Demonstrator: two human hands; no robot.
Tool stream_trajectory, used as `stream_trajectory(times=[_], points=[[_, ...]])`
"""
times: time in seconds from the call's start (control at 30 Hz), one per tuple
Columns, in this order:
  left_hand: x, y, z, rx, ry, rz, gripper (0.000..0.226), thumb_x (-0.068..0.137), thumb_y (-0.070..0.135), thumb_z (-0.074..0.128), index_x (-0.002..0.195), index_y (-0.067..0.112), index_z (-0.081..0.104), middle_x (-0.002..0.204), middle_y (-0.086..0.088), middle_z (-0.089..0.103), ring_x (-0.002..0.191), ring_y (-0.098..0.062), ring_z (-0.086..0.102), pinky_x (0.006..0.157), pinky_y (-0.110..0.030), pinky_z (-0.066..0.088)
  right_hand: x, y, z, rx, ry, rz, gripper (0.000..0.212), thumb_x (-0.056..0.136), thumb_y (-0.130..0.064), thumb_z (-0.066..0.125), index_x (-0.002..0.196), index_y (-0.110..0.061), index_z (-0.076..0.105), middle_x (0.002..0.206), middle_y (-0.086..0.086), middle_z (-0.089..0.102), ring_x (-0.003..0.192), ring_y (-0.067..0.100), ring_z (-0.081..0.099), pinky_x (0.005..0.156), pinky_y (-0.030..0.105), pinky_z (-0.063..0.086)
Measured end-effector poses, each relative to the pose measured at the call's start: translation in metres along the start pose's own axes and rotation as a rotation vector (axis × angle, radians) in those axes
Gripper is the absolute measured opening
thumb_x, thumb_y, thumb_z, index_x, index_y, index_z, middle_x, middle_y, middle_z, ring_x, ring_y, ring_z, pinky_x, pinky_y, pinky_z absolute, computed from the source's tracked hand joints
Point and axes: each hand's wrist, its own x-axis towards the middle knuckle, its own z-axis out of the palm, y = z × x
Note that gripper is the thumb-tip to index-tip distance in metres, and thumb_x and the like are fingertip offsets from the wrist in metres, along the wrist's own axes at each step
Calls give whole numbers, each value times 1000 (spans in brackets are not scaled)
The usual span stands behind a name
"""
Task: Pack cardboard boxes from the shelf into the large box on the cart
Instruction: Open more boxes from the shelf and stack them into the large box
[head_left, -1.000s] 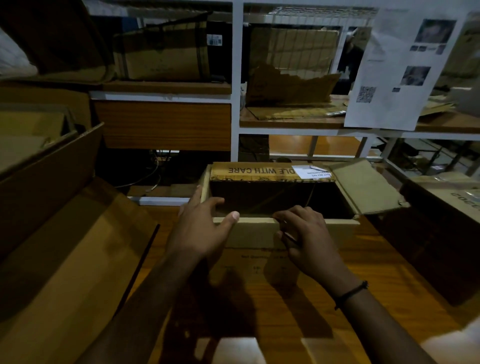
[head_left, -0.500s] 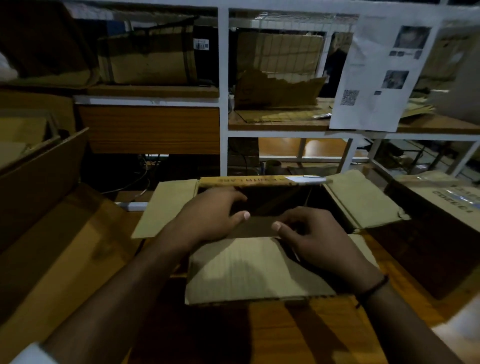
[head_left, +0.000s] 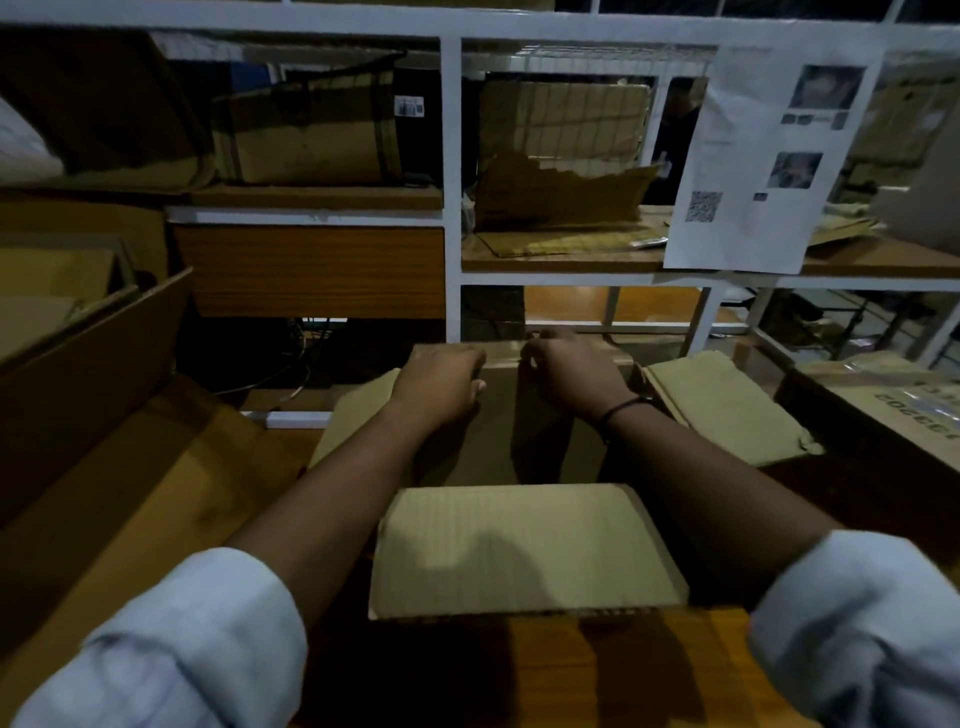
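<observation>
Reach shifts from near flap (head_left: 524, 551) to far flap (head_left: 501, 354) of box (head_left: 727, 405), centre frame; left hand (head_left: 439, 387), right hand (head_left: 571, 371) grip it (fingers curled).

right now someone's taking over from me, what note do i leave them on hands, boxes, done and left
Left hand, right hand: both curled over the far flap of the small brown cardboard box, open on the wooden top.
Large open brown cardboard box: at left.
Done: small box not yet packed.
Left: probably move it into the large box; more brown boxes wait on the white shelf.
</observation>
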Motion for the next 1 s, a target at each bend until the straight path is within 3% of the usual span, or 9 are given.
stream_trajectory(times=[0.17,0.43,0.67,0.8,1.0], points=[[1,-8,12,-74,33,-36,42,100,19,60,141,29,57,132,1,65,115,-21,62,92,-41,55,7,-7,15,-54,64,-23,25,95,-21,68,119,-19,67,117,8,66,106,26,62,84,36,53],[5,-12,18,-60,78,-83,37,101,17,59,136,30,61,125,1,68,110,-20,63,87,-37,51,7,-2,13,-16,11,-33,34,98,-21,65,132,-19,60,123,8,62,109,25,60,91,35,52],[2,-20,22,-18,148,-98,40,98,13,63,135,28,62,124,-1,67,111,-21,60,92,-41,53,-8,36,-3,57,8,90,31,95,-18,68,127,-17,66,128,7,62,114,27,59,94,41,54],[2,-19,23,-8,153,-92,41,98,12,62,136,28,61,123,-1,67,112,-20,60,91,-38,51,-12,55,-7,107,-31,184,27,95,-19,68,122,-18,66,125,8,61,114,24,58,96,36,49],[1,-19,24,-9,154,-93,37,101,14,59,135,26,61,119,-1,67,107,-18,60,90,-38,51,-10,50,-6,113,-54,182,27,94,-19,70,120,-15,64,126,10,60,111,25,58,96,38,52]])
